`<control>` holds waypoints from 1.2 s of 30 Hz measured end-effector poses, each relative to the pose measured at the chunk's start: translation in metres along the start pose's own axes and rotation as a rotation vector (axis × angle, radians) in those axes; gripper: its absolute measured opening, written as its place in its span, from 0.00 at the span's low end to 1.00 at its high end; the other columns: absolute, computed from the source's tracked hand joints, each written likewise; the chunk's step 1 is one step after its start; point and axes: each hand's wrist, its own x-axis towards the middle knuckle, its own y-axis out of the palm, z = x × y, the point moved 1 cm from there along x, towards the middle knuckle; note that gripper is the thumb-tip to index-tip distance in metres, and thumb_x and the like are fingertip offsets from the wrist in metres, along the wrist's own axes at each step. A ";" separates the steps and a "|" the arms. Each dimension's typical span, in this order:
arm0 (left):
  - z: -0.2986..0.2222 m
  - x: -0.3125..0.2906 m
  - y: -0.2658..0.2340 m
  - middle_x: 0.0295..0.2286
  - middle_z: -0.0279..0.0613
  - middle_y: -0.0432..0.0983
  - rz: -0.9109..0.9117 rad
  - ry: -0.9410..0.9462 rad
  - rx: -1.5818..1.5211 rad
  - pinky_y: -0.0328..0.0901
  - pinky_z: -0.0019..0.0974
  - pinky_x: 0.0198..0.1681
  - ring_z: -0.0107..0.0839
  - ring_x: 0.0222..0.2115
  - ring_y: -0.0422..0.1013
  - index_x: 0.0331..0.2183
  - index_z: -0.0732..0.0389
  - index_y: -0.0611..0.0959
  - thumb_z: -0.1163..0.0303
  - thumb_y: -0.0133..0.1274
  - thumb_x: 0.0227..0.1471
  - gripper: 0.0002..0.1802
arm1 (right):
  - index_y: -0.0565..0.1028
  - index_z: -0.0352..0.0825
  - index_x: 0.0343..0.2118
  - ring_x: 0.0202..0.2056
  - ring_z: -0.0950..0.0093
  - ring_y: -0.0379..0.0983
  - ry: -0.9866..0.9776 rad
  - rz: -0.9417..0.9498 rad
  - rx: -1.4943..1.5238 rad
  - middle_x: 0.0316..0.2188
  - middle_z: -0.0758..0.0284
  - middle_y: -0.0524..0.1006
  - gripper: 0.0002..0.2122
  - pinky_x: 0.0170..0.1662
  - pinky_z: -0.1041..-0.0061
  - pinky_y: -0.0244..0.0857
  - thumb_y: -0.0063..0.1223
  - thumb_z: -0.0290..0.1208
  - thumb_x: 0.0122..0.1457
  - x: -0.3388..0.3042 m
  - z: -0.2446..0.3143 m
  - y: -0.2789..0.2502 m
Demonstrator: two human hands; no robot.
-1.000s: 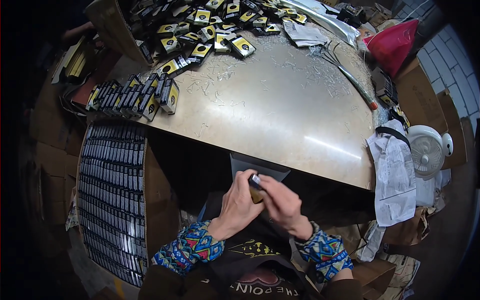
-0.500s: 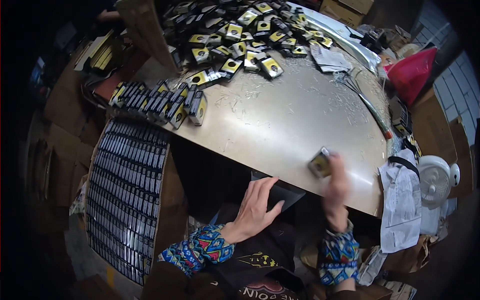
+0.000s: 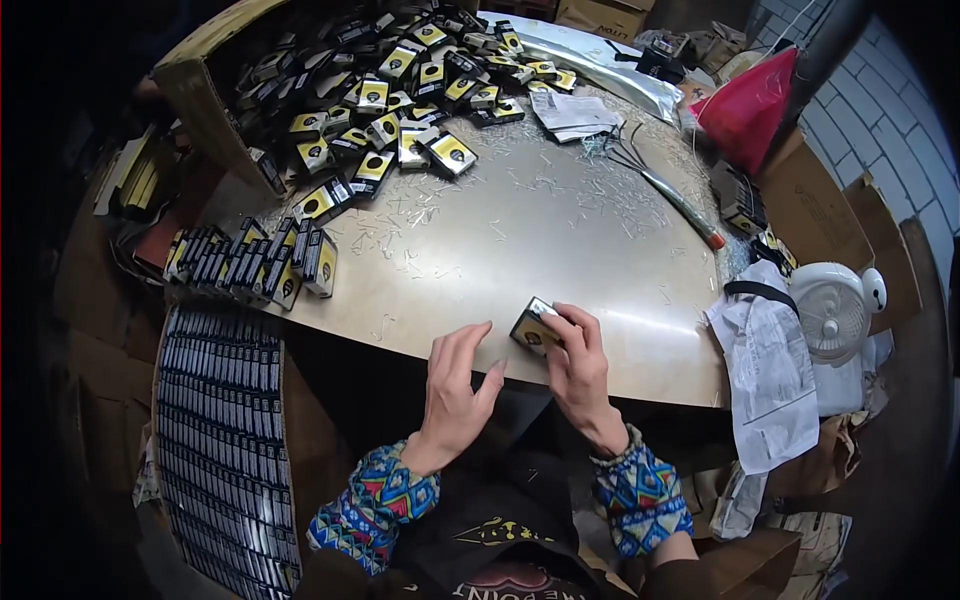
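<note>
Near the table's front edge, my right hand grips a small black and yellow carton, held tilted just above the metal tabletop. To its left is my left hand, fingers and thumb apart with nothing between them, a short gap from the carton. At the table's left front edge stand several upright cartons in tight rows. A big heap of the same cartons lies loose at the back left.
Below the table's left edge, an open box is packed with rows of dark cartons. Tiny clear slivers litter the tabletop. A tool with a red end lies at the right, near a white fan and hanging papers.
My right hand has brought the carton leftward, closer to my left hand. My left hand remains open near the edge. The whole view has shifted slightly.
</note>
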 end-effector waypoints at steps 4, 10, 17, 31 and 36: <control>0.007 0.013 -0.001 0.44 0.52 0.71 0.056 -0.128 -0.211 0.66 0.38 0.48 0.44 0.44 0.71 0.51 0.67 0.73 0.75 0.56 0.52 0.24 | 0.72 0.30 0.48 0.43 0.74 0.74 0.204 0.084 0.427 0.49 0.61 0.69 0.16 0.36 0.81 0.73 0.54 0.15 0.56 0.006 0.014 0.022; 0.055 0.048 -0.095 0.41 0.51 0.72 -0.078 0.007 0.562 0.63 0.42 0.49 0.46 0.44 0.68 0.49 0.67 0.75 0.75 0.55 0.51 0.22 | 0.68 0.34 0.55 0.56 0.56 0.65 -0.023 0.298 0.162 0.58 0.56 0.65 0.20 0.58 0.56 0.60 0.53 0.28 0.60 0.049 0.000 0.054; 0.061 0.172 -0.088 0.50 0.53 0.66 0.259 0.273 0.702 0.65 0.49 0.47 0.52 0.44 0.67 0.55 0.62 0.68 0.71 0.56 0.50 0.30 | 0.68 0.35 0.55 0.65 0.59 0.52 -0.249 0.365 -0.619 0.60 0.60 0.65 0.21 0.65 0.45 0.41 0.39 0.44 0.66 0.154 -0.092 0.105; 0.130 0.299 0.014 0.52 0.61 0.57 0.571 0.052 0.945 0.71 0.50 0.41 0.58 0.34 0.75 0.54 0.56 0.68 0.65 0.55 0.47 0.31 | 0.64 0.45 0.62 0.66 0.49 0.47 0.180 0.281 -0.638 0.65 0.58 0.56 0.24 0.65 0.46 0.40 0.38 0.50 0.66 0.134 -0.201 -0.030; 0.087 0.293 -0.012 0.52 0.70 0.59 0.658 0.067 0.993 0.70 0.49 0.45 0.63 0.45 0.70 0.64 0.53 0.48 0.76 0.58 0.36 0.56 | 0.63 0.47 0.62 0.66 0.51 0.46 0.110 0.474 -0.576 0.65 0.58 0.56 0.25 0.65 0.48 0.40 0.37 0.51 0.66 0.112 -0.157 0.005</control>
